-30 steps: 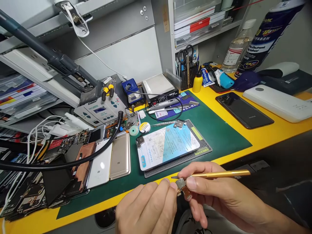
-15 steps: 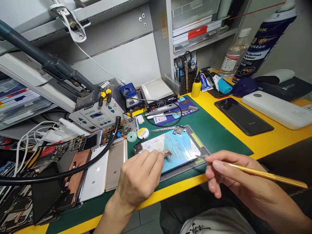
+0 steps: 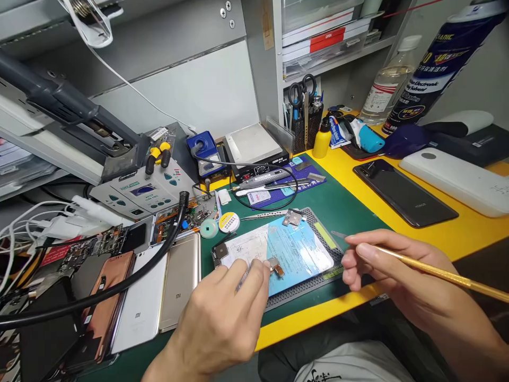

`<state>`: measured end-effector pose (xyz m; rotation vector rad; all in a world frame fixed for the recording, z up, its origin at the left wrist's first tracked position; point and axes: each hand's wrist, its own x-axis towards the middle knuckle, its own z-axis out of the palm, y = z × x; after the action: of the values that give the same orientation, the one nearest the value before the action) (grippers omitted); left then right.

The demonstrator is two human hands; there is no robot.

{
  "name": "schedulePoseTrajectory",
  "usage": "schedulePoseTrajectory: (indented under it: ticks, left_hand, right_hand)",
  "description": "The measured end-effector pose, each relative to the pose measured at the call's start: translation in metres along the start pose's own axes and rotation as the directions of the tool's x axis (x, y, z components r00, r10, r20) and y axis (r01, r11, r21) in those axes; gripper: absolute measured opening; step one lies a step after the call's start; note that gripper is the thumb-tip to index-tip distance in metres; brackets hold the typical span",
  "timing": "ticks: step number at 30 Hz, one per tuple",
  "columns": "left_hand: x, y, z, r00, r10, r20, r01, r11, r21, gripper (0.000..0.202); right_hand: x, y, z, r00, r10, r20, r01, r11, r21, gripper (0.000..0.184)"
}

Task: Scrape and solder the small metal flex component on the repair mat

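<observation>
My left hand (image 3: 230, 313) is closed in a pinch, its fingertips at the edge of a small silvery part with a copper-coloured flex cable (image 3: 277, 268). The part is over a flat white-and-blue panel (image 3: 298, 249), which lies on a grey perforated pad (image 3: 296, 297). My fingers hide some of the part. Off the panel's right end, my right hand (image 3: 382, 260) grips a thin-bladed knife with a gold handle (image 3: 433, 269). Its blade points left, apart from the panel. A small metal-shielded board piece (image 3: 293, 218) rests at the panel's top edge, and a dark chip piece (image 3: 220, 251) lies by its left end.
Phones, including a gold one (image 3: 182, 281), line the left side under a black hose (image 3: 159, 259). Tweezers (image 3: 264, 215) and a round tin (image 3: 229, 222) sit behind the panel. A dark phone (image 3: 405, 192) lies at right, near a spray can (image 3: 433, 69).
The view has shifted and tilted slightly. My right hand has moved the knife blade away from the panel's corner. My left hand keeps its pinch at the small flex-cable part.
</observation>
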<state>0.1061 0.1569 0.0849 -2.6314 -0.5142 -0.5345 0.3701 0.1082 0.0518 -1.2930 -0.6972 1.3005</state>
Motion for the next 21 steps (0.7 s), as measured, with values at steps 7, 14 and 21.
schedulePoseTrajectory:
  ticks: [7, 14, 21]
  left_hand:
    - [0.003, -0.002, 0.001, 1.0, 0.007, 0.008, -0.006, 0.999, -0.051, 0.028]
    - [0.009, -0.003, -0.002, 0.998, -0.009, 0.065, 0.01, 1.0, -0.025, 0.023]
    - [0.015, -0.005, -0.006, 0.99, 0.072, 0.12, -0.078, 0.996, 0.046, 0.029]
  right_hand:
    - [0.009, 0.008, 0.002, 1.0, -0.025, -0.001, 0.025, 0.999, 0.029, 0.028]
    - [0.009, 0.009, 0.004, 0.999, -0.041, -0.014, 0.041, 0.999, 0.023, 0.025]
    - [0.006, 0.009, 0.004, 0.999, -0.044, -0.011, 0.044, 0.999, 0.028, 0.022]
